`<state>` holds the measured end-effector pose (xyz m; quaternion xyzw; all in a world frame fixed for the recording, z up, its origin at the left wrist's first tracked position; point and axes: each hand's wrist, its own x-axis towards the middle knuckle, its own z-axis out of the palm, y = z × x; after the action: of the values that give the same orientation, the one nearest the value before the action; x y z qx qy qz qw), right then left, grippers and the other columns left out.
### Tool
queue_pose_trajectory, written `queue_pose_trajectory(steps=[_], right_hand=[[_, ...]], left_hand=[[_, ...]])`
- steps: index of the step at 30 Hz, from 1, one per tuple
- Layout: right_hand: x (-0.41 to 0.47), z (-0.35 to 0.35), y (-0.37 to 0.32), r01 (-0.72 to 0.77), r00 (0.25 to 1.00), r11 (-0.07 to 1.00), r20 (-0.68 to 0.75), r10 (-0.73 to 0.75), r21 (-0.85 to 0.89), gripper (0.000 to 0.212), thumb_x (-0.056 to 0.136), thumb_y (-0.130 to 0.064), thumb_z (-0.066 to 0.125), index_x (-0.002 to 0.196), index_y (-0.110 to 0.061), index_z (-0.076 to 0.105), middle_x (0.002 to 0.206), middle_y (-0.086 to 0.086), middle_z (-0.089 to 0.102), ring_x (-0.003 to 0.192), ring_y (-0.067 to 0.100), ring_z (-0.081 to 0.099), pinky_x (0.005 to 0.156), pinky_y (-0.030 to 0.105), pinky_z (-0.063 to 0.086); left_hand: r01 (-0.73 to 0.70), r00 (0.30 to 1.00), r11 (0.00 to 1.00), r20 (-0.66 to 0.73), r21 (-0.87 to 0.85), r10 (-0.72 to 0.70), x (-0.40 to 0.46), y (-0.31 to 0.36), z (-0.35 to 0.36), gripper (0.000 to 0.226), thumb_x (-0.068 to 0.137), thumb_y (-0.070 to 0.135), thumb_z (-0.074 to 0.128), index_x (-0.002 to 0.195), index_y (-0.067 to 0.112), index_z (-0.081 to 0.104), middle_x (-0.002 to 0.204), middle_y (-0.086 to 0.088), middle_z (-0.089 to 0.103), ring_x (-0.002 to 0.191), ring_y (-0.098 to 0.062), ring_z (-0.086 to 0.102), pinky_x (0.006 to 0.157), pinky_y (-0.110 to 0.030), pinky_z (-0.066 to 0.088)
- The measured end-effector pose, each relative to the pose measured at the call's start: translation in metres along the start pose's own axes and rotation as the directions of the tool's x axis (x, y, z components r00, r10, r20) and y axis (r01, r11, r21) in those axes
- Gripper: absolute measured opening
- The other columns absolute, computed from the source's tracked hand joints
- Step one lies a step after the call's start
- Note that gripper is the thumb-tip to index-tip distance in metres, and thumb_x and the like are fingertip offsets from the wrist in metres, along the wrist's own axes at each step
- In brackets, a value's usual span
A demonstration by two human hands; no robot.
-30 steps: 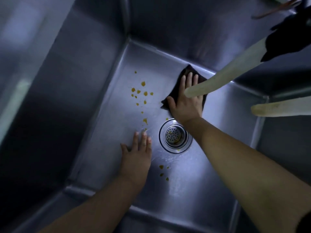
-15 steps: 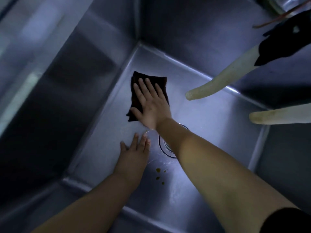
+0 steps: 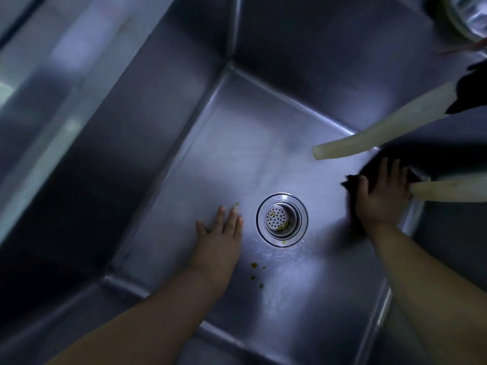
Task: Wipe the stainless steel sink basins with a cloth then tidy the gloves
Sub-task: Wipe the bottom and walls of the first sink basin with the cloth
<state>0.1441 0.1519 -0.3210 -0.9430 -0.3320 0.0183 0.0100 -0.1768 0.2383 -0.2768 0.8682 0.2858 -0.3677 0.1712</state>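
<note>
I look down into a deep stainless steel sink basin. My right hand presses flat, fingers spread, on a dark cloth at the basin floor's right edge, partly under a hose. My left hand rests flat on the floor just left of the round drain strainer. A few yellow-brown spots lie on the floor in front of the drain, and one small spot sits by my left fingertips. A dark item hangs over the upper hose at the top right; I cannot tell whether it is a glove.
Two pale hoses hang into the basin from the right, an upper hose and a lower hose. A shiny metal object sits at the top right corner. The steep left sink wall rises to the rim.
My right hand swept the cloth from the far middle to the left corner, then across to the right edge. The yellow spots on the left floor are gone. My left hand stayed put.
</note>
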Motion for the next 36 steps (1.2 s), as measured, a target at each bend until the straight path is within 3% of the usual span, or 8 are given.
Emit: queue_pose_trajectory(steps=[4, 8, 11, 16, 19, 25, 30, 36], right_hand=[[0.005, 0.002, -0.038, -0.44, 0.897, 0.897, 0.049, 0.439, 0.029, 0.08, 0.088, -0.057, 0.012, 0.149, -0.008, 0.021, 0.155, 0.021, 0.017, 0.143, 0.039, 0.012, 0.113, 0.055, 0.006], [0.023, -0.008, -0.136, -0.522, 0.853, 0.852, -0.003, 0.523, 0.019, 0.066, 0.098, -0.041, 0.015, 0.13, 0.005, 0.051, 0.132, 0.032, 0.049, 0.123, 0.047, 0.047, 0.1, 0.059, 0.036], [0.028, 0.013, -0.202, -0.366, 0.926, 0.928, 0.123, 0.356, 0.074, 0.08, 0.09, -0.051, 0.037, 0.147, 0.002, 0.016, 0.153, 0.03, 0.012, 0.142, 0.046, 0.007, 0.113, 0.058, 0.003], [0.029, 0.022, -0.293, 0.098, 0.992, 0.992, 0.068, -0.103, 0.075, 0.085, 0.087, -0.055, 0.035, 0.148, 0.0, 0.013, 0.155, 0.027, 0.009, 0.144, 0.04, 0.002, 0.117, 0.051, 0.0], [0.028, 0.023, -0.316, 0.451, 0.886, 0.89, 0.087, -0.455, 0.064, 0.078, 0.09, -0.055, 0.021, 0.15, -0.007, 0.007, 0.158, 0.017, 0.004, 0.146, 0.031, -0.003, 0.117, 0.045, -0.004], [-0.006, 0.02, -0.289, 0.706, 0.695, 0.706, 0.136, -0.706, 0.054, 0.079, 0.09, -0.057, 0.023, 0.152, -0.013, 0.003, 0.16, 0.009, 0.002, 0.147, 0.024, -0.004, 0.119, 0.042, -0.004], [-0.02, 0.011, -0.232, 0.81, 0.568, 0.587, 0.23, -0.79, 0.015, 0.077, 0.09, -0.059, 0.031, 0.152, -0.018, 0.008, 0.16, 0.006, 0.007, 0.147, 0.024, 0.0, 0.119, 0.043, -0.004], [-0.018, -0.002, -0.131, 0.496, 0.854, 0.868, 0.163, -0.495, 0.041, 0.078, 0.084, -0.057, 0.029, 0.149, -0.016, 0.023, 0.157, 0.011, 0.019, 0.146, 0.03, 0.011, 0.118, 0.049, 0.007]], left_hand=[[-0.008, 1.0, 0.999, -0.014, -0.034, 0.008, 0.004, 0.001, 0.001, 0.059, 0.1, 0.008, 0.023, 0.148, 0.003, -0.011, 0.155, -0.015, -0.021, 0.143, -0.038, -0.013, 0.106, -0.069, 0.016], [-0.027, 0.999, 0.997, -0.044, -0.071, 0.024, 0.009, -0.002, 0.01, 0.057, 0.1, 0.007, 0.02, 0.147, 0.002, -0.011, 0.155, -0.016, -0.021, 0.142, -0.04, -0.015, 0.104, -0.071, 0.014], [-0.034, 0.998, 0.993, -0.063, -0.114, 0.027, 0.012, -0.002, 0.016, 0.054, 0.1, 0.007, 0.017, 0.147, 0.001, -0.011, 0.154, -0.016, -0.023, 0.14, -0.041, -0.019, 0.102, -0.074, 0.009], [-0.019, 0.995, 0.99, -0.101, -0.139, 0.005, 0.013, 0.0, 0.021, 0.054, 0.101, 0.008, 0.016, 0.147, 0.002, -0.012, 0.154, -0.015, -0.024, 0.139, -0.04, -0.021, 0.102, -0.073, 0.008], [-0.022, 0.995, 0.991, -0.095, -0.134, 0.009, 0.013, 0.0, 0.02, 0.055, 0.101, 0.009, 0.016, 0.146, 0.002, -0.015, 0.153, -0.015, -0.026, 0.139, -0.04, -0.022, 0.102, -0.073, 0.007], [-0.033, 0.998, 0.996, -0.058, -0.082, 0.028, 0.01, -0.006, 0.012, 0.059, 0.101, 0.011, 0.024, 0.147, 0.003, -0.011, 0.155, -0.014, -0.021, 0.142, -0.038, -0.016, 0.104, -0.07, 0.013], [-0.058, 0.998, 0.998, 0.016, 0.024, 0.058, -0.004, -0.01, -0.006, 0.074, 0.097, 0.02, 0.043, 0.148, 0.005, -0.009, 0.156, -0.013, -0.021, 0.144, -0.034, -0.014, 0.108, -0.064, 0.019], [-0.15, 0.982, 0.983, -0.103, 0.105, 0.161, -0.048, -0.031, -0.036, 0.072, 0.093, 0.031, 0.048, 0.15, 0.01, 0.008, 0.159, -0.008, -0.011, 0.146, -0.022, -0.01, 0.115, -0.051, 0.001]])
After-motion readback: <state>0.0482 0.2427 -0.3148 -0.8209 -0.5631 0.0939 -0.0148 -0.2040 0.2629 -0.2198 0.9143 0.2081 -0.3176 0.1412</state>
